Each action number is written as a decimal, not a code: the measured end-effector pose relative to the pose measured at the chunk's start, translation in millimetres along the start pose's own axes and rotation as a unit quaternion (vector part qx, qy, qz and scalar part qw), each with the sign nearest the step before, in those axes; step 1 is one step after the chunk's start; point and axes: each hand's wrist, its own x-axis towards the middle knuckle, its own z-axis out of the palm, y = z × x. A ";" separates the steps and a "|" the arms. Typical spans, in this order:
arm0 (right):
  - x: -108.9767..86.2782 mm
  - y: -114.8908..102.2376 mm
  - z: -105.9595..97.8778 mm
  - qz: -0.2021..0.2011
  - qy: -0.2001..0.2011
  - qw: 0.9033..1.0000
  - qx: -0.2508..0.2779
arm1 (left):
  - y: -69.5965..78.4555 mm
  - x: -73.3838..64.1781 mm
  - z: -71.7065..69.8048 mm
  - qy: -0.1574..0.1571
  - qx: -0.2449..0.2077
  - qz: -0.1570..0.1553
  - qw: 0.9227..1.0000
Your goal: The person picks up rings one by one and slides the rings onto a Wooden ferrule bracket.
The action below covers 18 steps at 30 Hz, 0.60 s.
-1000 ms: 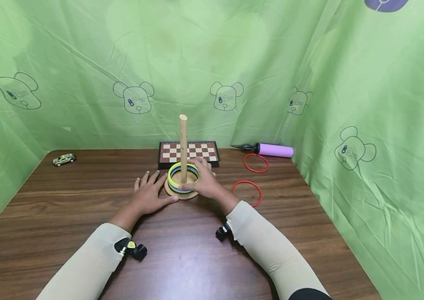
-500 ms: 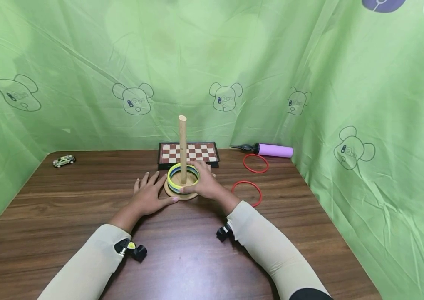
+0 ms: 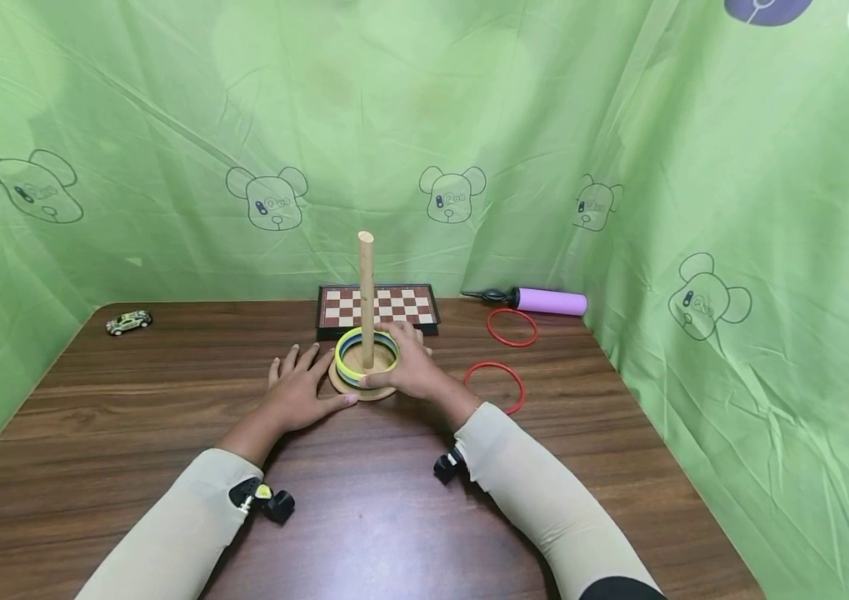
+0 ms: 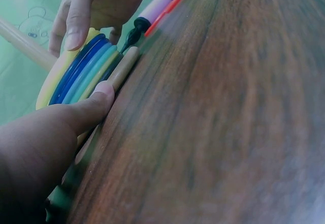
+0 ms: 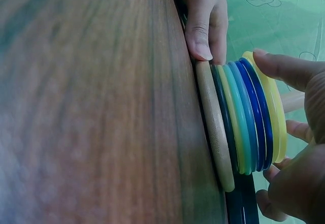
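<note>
A wooden ring-toss stand has an upright post (image 3: 367, 292) and a round base (image 5: 216, 132). Several stacked plastic rings surround the post, with yellow ones (image 5: 278, 127) on top of blue (image 5: 260, 132), teal (image 5: 237, 102) and other rings. My right hand (image 3: 412, 367) grips the top yellow rings from the right, thumb at the front edge and fingers round the far side. On the left, my left hand (image 3: 297, 400) lies spread on the table. Its thumb (image 4: 104, 92) presses the base's near edge and its index fingertip is at the base's left edge.
Two red rings (image 3: 512, 309) lie right of the stand. Behind it rests a checkered board (image 3: 412, 304), with a purple hand pump (image 3: 551, 301) at back right. A toy car (image 3: 128, 322) sits far left. Green curtains (image 3: 364, 125) border the wooden table (image 3: 364, 517).
My right thumb has shifted slightly nearer me at the front of the top yellow ring. My left hand and the stand have stayed in place.
</note>
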 end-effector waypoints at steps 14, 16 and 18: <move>-3.7 2.8 -3.1 -0.007 0.001 1.000 0.006 | 0.5 -0.1 0.5 0.004 0.002 0.002 1.000; -4.9 3.5 -5.2 -0.011 -0.001 1.000 0.009 | 0.7 -0.3 0.3 0.004 0.003 0.002 1.000; -5.8 5.2 -7.4 -0.015 -0.001 1.000 0.006 | 0.9 -0.9 0.0 0.003 0.002 0.001 1.000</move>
